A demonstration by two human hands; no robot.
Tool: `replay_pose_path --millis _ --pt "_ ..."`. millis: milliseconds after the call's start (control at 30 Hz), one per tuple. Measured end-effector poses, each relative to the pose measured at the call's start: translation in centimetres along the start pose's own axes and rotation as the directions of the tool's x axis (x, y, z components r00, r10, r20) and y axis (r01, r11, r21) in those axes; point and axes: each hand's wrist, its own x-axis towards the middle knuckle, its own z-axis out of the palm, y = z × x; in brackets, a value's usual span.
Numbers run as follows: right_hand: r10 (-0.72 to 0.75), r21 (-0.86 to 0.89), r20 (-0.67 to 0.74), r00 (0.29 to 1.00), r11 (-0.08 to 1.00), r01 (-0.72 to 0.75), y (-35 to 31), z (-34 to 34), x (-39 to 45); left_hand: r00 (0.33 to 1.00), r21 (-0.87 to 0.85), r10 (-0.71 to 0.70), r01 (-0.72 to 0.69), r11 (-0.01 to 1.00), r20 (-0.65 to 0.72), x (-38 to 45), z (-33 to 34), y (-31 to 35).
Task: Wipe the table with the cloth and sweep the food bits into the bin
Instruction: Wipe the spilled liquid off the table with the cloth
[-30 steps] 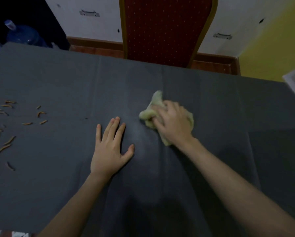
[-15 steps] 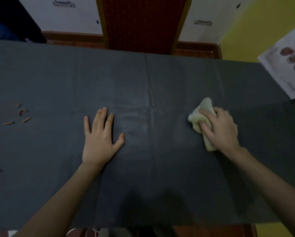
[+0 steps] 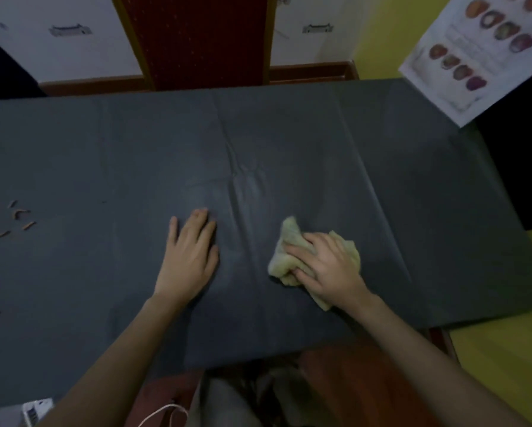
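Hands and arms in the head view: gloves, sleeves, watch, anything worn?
Nothing worn that shows. The left hand and the right hand are bare, with no gloves, rings or watch visible. Both forearms are bare to the bottom of the frame; no sleeve or wrist strap is in view. Lighting is dim, so small marks could be missed.

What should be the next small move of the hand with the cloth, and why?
Probably slide the cloth leftward across the table, toward the food bits. The right hand presses it flat right of centre, the bits lie untouched at the far left, and the left hand rests between them.
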Motion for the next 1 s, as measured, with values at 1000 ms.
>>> replay_pose_path --millis 1000 --pt "0.071 -0.035 -0.017 0.997 0.997 -0.072 -0.2 -1.1 0.0 0.972 -0.071 -0.223 0.218 0.973 -0.078 -8.8 0.6 -0.5"
